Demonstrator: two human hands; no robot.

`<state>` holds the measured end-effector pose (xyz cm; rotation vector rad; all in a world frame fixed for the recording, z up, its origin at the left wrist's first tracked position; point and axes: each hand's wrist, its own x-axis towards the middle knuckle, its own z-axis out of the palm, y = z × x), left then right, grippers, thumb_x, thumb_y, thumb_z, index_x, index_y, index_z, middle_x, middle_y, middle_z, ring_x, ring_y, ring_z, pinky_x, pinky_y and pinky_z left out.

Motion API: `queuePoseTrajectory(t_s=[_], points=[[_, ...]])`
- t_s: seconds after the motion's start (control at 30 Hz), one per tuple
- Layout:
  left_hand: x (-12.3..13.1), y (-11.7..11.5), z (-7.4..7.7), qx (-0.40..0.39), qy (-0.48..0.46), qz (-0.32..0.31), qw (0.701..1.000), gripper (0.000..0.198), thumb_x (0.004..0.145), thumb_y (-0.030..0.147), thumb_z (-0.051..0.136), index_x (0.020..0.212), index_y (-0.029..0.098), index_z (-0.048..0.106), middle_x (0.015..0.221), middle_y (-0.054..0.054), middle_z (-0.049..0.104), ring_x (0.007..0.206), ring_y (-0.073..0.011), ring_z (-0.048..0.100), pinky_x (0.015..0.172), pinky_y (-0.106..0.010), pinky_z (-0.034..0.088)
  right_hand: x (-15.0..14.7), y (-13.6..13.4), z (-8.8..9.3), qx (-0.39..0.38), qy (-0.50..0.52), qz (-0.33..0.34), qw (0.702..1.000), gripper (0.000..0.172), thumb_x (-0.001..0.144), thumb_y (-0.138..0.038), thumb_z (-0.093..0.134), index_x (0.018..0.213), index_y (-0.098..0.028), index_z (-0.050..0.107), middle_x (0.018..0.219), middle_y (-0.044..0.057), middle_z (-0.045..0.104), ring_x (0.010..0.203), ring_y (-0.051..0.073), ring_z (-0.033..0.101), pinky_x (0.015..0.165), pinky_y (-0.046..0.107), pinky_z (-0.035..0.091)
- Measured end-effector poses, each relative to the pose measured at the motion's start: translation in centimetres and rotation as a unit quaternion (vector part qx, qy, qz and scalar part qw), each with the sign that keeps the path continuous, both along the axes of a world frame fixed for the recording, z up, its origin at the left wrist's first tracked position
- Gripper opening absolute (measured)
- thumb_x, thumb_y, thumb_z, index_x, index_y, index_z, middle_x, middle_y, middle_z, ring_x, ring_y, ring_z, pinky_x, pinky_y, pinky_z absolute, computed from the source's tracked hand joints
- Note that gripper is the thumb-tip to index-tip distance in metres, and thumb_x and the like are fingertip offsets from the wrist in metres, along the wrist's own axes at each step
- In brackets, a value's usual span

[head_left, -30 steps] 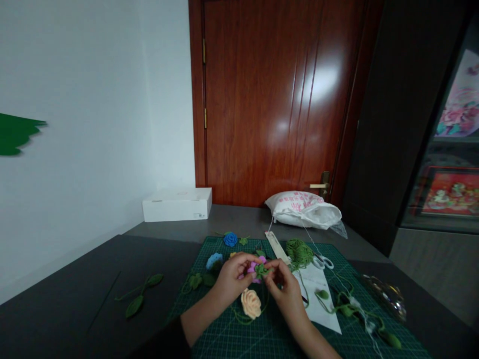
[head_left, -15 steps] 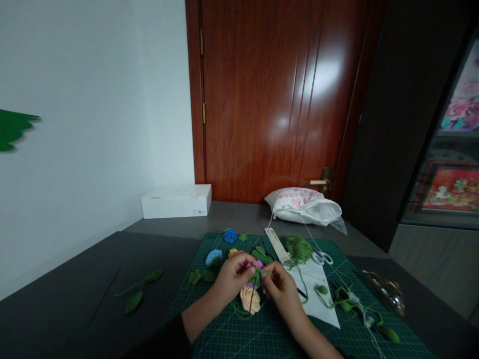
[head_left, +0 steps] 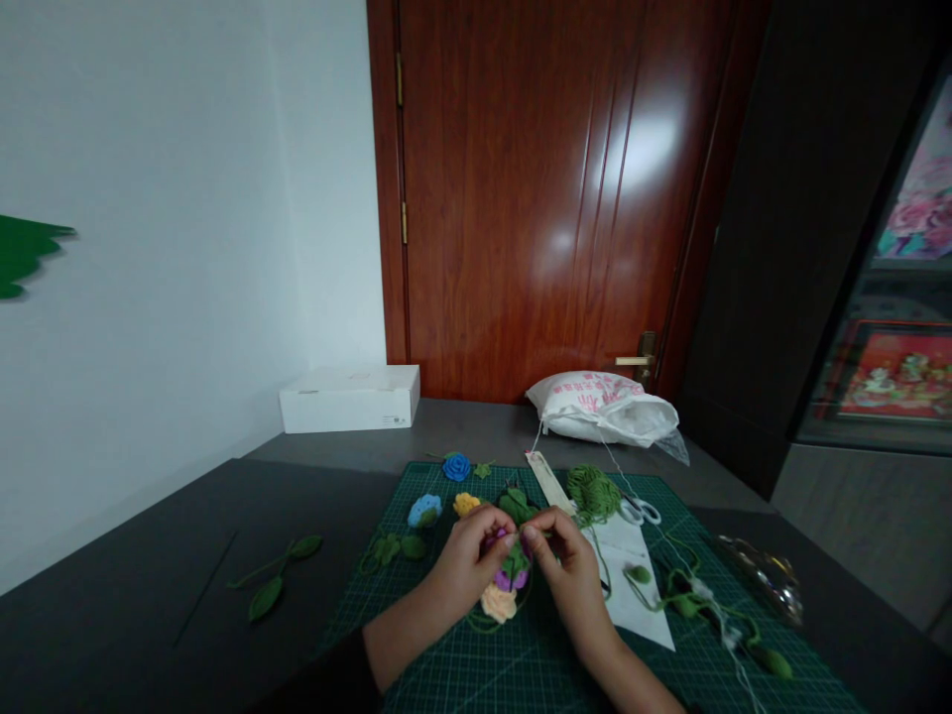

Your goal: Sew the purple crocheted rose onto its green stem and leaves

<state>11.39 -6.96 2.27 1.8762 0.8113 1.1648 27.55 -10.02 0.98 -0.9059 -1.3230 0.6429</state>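
Observation:
My left hand [head_left: 465,567] and my right hand [head_left: 565,565] meet over the green cutting mat [head_left: 461,674], fingers pinched together on a purple crocheted flower [head_left: 511,573] with a green base. Just below the hands lies a peach crocheted flower [head_left: 497,602] with green yarn looped round it. A ball of green yarn [head_left: 593,494] sits behind my right hand, and a yellow flower [head_left: 465,504] behind my left.
Two blue flowers [head_left: 456,466] and green leaves [head_left: 277,587] lie to the left. Scissors [head_left: 640,511], white paper [head_left: 632,595] and leafy stems [head_left: 695,605] are to the right. A white box [head_left: 349,397] and a white bag [head_left: 604,409] stand before the door.
The hands have drawn closer together and the purple flower now hangs lower between them, turned downward. The view has shifted slightly.

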Motion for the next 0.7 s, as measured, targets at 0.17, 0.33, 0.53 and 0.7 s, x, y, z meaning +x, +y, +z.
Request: queuePoseTrajectory(t_s=[0.17, 0.33, 0.53, 0.7], points=[[0.0, 0.0, 0.3, -0.03, -0.014, -0.048, 0.998, 0.017, 0.083, 0.032, 0.066, 0.09, 0.017, 0.068, 0.081, -0.006, 0.065, 0.075, -0.0196, 0.061, 0.069, -0.029, 0.048, 0.1, 0.1, 0.5, -0.03, 0.076, 0.052, 0.995, 0.038, 0.087, -0.058, 0.06, 0.077, -0.021, 0.061, 0.065, 0.0, 0.059, 0.053, 0.014, 0.051, 0.053, 0.026, 0.044], [-0.2, 0.5, 0.2, -0.051, -0.035, -0.072, 0.996, 0.023, 0.078, 0.035, 0.072, 0.093, 0.018, 0.07, 0.086, -0.007, 0.066, 0.083, -0.0217, 0.063, 0.075, -0.031, 0.05, 0.0, -0.1, 1.1, -0.042, 0.128, 0.098, 0.986, 0.042, 0.087, -0.061, 0.058, 0.078, -0.021, 0.058, 0.064, 0.0, 0.061, 0.05, 0.013, 0.051, 0.051, 0.026, 0.044], [-0.3, 0.2, 0.3, -0.078, -0.046, -0.082, 0.992, 0.022, 0.075, 0.034, 0.076, 0.089, 0.018, 0.07, 0.085, -0.006, 0.065, 0.081, -0.0203, 0.062, 0.073, -0.03, 0.049, -0.1, -0.6, 2.0, -0.028, 0.153, 0.14, 0.978, 0.039, 0.087, -0.058, 0.061, 0.075, -0.022, 0.053, 0.061, -0.003, 0.057, 0.053, 0.013, 0.05, 0.053, 0.025, 0.043], [-0.1, -0.4, 0.5, -0.11, -0.049, -0.087, 0.989, 0.024, 0.076, 0.036, 0.075, 0.084, 0.016, 0.066, 0.079, -0.005, 0.064, 0.07, -0.0177, 0.061, 0.064, -0.027, 0.047, -0.2, -0.7, 2.3, -0.026, 0.16, 0.159, 0.974, 0.039, 0.087, -0.059, 0.062, 0.074, -0.023, 0.051, 0.06, -0.003, 0.056, 0.051, 0.013, 0.048, 0.051, 0.025, 0.041]])
